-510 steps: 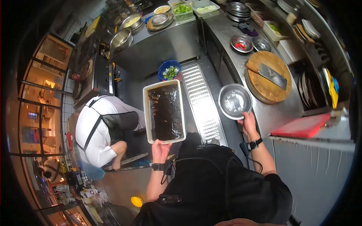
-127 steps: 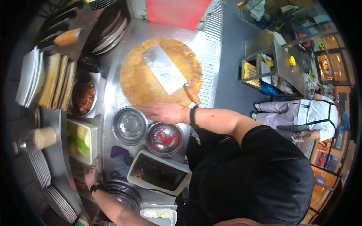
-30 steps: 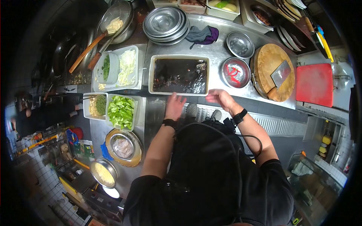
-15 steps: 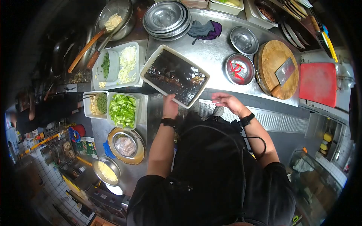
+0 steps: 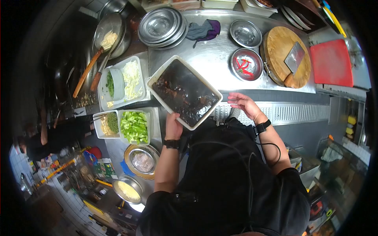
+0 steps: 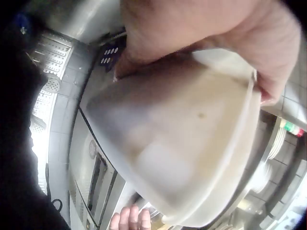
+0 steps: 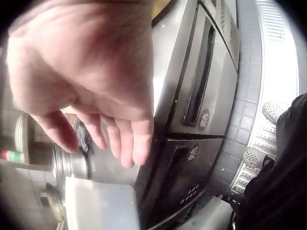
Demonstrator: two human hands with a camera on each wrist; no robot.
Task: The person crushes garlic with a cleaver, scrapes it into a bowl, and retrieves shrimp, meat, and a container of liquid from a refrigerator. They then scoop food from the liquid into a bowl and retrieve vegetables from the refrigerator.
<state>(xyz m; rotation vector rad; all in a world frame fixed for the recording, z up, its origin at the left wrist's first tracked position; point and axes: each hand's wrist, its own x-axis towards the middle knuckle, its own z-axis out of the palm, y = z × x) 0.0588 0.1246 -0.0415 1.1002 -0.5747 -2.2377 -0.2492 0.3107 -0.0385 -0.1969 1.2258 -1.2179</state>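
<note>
My left hand grips the lower-left side of a rectangular whitish tub and holds it over the counter's front edge. Dark brown liquid with some solid bits lies in the tub, which is turned at an angle in the head view. From the left wrist view, my left hand wraps the rim, with the tub's pale outer side in front. My right hand hangs beside the tub's right corner, holding nothing. In the right wrist view its fingers are loosely extended above the tub.
On the steel counter stand a bowl with red chillies, another metal bowl, stacked bowls, a cloth and a round chopping block bearing a cleaver. Vegetable containers stand left; a person is beyond.
My left hand has taken the tub off the counter, turned it and drawn it toward my body. My right hand has moved slightly right, away from its rim.
</note>
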